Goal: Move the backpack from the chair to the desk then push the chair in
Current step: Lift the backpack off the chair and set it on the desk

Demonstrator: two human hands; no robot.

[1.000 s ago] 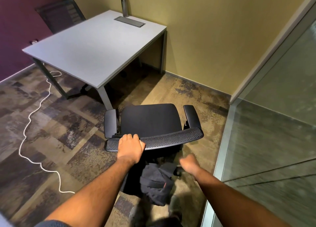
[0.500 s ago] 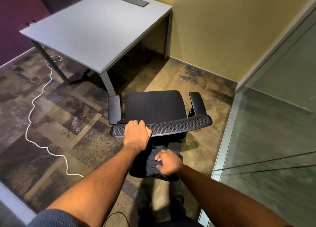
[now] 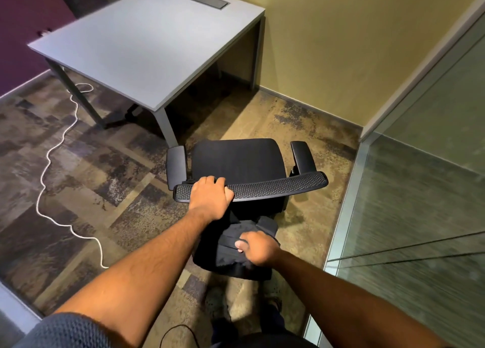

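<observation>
Patchy brown carpet floor carries grey desk, black office chair just right of the desk's near leg, white cable left of desk.

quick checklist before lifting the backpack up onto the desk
1. Right hand closed on the backpack: ok.
2. Left hand steadying the chair by its backrest top: ok.
3. Desk has bare surface on the near side for the bag: ok.
4. Straps free of the chair: cannot tell, hidden behind the backrest.
5. White cord on the floor lies left of the chair, away from the feet: ok.
</observation>
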